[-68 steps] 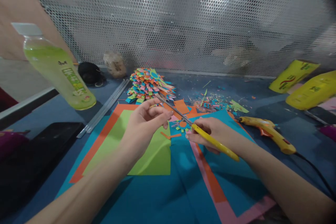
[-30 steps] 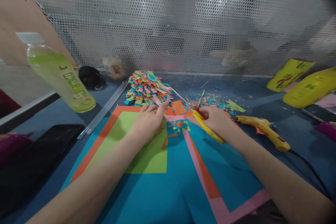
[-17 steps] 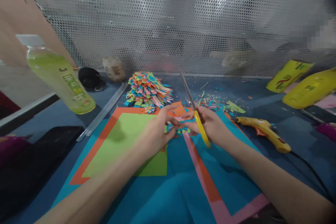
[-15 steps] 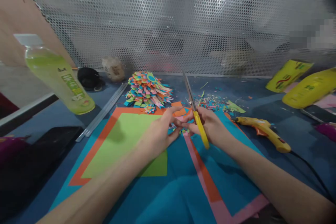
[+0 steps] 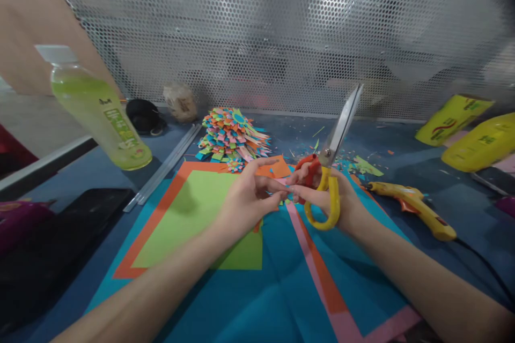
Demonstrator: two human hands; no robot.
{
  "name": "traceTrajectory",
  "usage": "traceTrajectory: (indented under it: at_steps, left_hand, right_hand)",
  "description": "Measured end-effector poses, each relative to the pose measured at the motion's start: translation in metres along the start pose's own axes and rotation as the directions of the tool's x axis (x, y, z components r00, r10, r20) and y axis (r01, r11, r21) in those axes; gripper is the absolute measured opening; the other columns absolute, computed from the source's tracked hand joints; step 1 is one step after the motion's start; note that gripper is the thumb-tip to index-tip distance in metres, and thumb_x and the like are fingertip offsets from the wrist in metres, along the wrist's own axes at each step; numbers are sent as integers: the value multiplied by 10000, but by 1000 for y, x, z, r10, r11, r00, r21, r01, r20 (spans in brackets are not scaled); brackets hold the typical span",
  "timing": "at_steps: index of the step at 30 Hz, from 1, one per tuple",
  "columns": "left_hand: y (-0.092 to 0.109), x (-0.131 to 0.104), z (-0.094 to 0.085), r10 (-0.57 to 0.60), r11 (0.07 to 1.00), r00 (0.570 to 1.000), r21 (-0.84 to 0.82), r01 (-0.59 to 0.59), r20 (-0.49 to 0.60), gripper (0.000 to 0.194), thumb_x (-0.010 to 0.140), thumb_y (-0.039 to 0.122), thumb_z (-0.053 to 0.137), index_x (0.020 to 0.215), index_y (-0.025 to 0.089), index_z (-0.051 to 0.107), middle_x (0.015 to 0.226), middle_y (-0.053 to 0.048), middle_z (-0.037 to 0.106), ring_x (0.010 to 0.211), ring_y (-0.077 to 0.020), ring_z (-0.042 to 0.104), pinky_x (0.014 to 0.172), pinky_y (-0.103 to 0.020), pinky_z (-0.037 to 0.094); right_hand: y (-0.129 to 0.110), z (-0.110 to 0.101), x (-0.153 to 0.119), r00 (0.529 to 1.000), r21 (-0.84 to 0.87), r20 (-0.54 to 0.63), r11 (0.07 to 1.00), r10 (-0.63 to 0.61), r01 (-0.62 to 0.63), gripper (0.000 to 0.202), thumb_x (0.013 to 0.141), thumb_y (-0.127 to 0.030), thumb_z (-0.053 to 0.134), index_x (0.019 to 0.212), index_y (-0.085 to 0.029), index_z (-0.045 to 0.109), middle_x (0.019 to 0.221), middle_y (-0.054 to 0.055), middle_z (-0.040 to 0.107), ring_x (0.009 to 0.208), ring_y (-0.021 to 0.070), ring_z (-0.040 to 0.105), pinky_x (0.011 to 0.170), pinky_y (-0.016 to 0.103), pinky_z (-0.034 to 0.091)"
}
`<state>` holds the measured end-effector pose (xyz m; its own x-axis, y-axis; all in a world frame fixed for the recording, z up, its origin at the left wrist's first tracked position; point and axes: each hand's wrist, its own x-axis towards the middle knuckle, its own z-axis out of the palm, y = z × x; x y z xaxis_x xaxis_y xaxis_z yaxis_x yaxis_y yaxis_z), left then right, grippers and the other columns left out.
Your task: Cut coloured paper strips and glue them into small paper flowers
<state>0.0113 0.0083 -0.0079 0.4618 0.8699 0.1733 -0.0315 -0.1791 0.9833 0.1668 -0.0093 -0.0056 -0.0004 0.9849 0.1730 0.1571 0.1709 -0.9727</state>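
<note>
Scissors (image 5: 333, 171) with one red and one yellow handle loop hang in my right hand (image 5: 341, 198), blades pointing up and away. The right hand's thumb and fingers also pinch at something tiny. Facing it, my left hand (image 5: 249, 195) has its thumb and fingertips pressed together, meeting the right fingertips; what lies between them is too small to make out. Under the hands are blue (image 5: 225, 305), green (image 5: 181, 220) and orange sheets of paper, with small cut paper bits. Just beyond is a colourful fringed paper piece (image 5: 231, 136), beside a small paper flower (image 5: 234, 165).
A green drink bottle (image 5: 104, 118), clear sticks (image 5: 163, 169) and a black flat object (image 5: 68, 236) lie to the left. At the right are a yellow glue gun (image 5: 414, 206) with a cord and two yellow bottles (image 5: 483, 142). Perforated metal (image 5: 257, 27) rises behind.
The scissors have turned in my right hand, their blades now leaning right and both handle loops showing. The whole view has shifted slightly. My fingertips remain together.
</note>
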Motion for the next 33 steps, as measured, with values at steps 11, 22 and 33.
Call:
traceTrajectory:
  at_steps: [11,22,33]
  left_hand:
    - [19,10,-25,3,999,999,45,-1,-47,361,683,179,680,990,183,489,679,-5,696,594,-125,639,505,-205,461]
    - [10,14,-67,4,734,992,675,81,-123,206,656,235,625,853,210,572,673,5,685,656,-171,646,574,-255,450]
    - [-6,10,-63,-35,519,999,854,25,-8,170,718,204,491,872,227,559,752,-15,697,718,-202,640,621,-285,441]
  right_hand:
    - [5,-8,11,988,147,-132,988,75,-55,324,465,-200,672,646,-216,403,584,-70,478,587,110,560,637,289,499]
    - [21,-43,32,936,16,-352,1000,-9,15,352,489,-270,702,652,-223,393,612,-51,515,644,137,590,670,307,498]
    - [28,-62,34,917,-311,-391,949,-83,-47,287,617,-407,659,649,-196,467,729,66,639,703,188,618,622,308,485]
